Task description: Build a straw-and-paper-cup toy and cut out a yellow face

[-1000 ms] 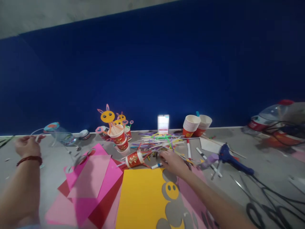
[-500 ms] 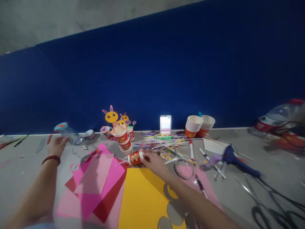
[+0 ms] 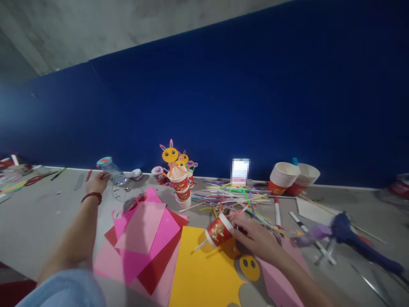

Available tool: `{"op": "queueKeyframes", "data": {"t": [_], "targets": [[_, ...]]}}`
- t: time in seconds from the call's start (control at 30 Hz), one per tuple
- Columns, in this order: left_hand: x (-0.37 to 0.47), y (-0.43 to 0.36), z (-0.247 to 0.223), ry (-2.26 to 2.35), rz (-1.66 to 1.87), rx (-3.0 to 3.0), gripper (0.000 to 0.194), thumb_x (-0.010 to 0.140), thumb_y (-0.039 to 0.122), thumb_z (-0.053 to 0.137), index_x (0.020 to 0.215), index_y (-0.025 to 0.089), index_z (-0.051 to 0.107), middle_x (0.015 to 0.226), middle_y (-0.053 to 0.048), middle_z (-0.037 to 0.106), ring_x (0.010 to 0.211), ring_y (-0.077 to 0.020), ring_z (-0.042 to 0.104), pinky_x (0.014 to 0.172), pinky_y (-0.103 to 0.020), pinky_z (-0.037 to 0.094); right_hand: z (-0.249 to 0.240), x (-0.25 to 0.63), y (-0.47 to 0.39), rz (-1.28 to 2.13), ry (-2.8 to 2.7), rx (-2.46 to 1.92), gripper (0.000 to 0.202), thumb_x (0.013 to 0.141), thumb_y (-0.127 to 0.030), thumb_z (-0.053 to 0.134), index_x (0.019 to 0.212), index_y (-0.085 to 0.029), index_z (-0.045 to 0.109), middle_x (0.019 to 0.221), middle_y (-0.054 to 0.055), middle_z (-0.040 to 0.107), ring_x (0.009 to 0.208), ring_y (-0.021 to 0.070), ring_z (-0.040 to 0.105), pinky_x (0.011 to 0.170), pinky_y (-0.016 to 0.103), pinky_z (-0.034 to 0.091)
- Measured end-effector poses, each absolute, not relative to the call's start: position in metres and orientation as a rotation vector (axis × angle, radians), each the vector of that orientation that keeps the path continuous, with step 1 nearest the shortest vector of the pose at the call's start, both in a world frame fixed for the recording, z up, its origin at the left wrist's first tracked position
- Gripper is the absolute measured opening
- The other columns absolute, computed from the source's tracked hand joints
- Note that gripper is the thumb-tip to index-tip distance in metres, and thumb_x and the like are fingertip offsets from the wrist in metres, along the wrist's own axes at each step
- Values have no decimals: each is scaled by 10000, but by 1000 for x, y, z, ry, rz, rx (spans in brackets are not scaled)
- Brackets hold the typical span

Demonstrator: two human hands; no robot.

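My right hand [image 3: 254, 234] is closed on the rim end of a red paper cup [image 3: 219, 230], which lies on its side over the yellow sheet [image 3: 200, 268]. A white stick pokes out of the cup's base. At the left, my left hand [image 3: 98, 183] has its fingers together at a clear bottle [image 3: 115, 171] with a blue and red lid; what the fingertips pinch is too small to tell. Rabbit figures with yellow faces [image 3: 170, 154] rise from stacked red cups [image 3: 183, 195]. A yellow face with two dark eyes [image 3: 249, 267] lies beneath my right forearm.
Pink sheets [image 3: 140, 228] lie left of the yellow one. Behind my right hand is a heap of coloured pipe cleaners [image 3: 233, 194]. Two stacks of paper cups [image 3: 284, 175], a red marker [image 3: 277, 212] and a blue glue gun [image 3: 354, 241] are at the right.
The view has swung left. My right hand has brought the red cup nearer and rightward, over the yellow sheet. My left hand stays by the bottle.
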State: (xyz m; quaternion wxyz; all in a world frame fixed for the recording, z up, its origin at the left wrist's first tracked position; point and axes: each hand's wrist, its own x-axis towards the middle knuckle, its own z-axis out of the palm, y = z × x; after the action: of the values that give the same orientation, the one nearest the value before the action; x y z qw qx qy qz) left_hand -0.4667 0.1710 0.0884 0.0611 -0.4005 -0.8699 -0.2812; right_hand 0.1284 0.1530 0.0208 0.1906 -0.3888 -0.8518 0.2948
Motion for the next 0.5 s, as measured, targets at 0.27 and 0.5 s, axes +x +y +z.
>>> {"op": "queueKeyframes", "data": {"t": [0.27,0.5], "targets": [[-503,221,123,-2687,-878,-1182,326,939,348,618,1194,145,615,1215,-86,638,1065,-252,639,897,-454,553,19,121,146,891,-2463,-991,322,1019,-386,380,794,-215,535,878,59,646,801,221,609,716,321,452],[-502,243,137,-2365,-1142,-1166,350,944,343,611,1234,149,589,1218,-90,628,1030,-241,648,856,-433,570,21,122,134,990,-2408,-986,335,1029,-390,376,798,-213,542,853,42,646,774,196,613,705,292,458]]}}
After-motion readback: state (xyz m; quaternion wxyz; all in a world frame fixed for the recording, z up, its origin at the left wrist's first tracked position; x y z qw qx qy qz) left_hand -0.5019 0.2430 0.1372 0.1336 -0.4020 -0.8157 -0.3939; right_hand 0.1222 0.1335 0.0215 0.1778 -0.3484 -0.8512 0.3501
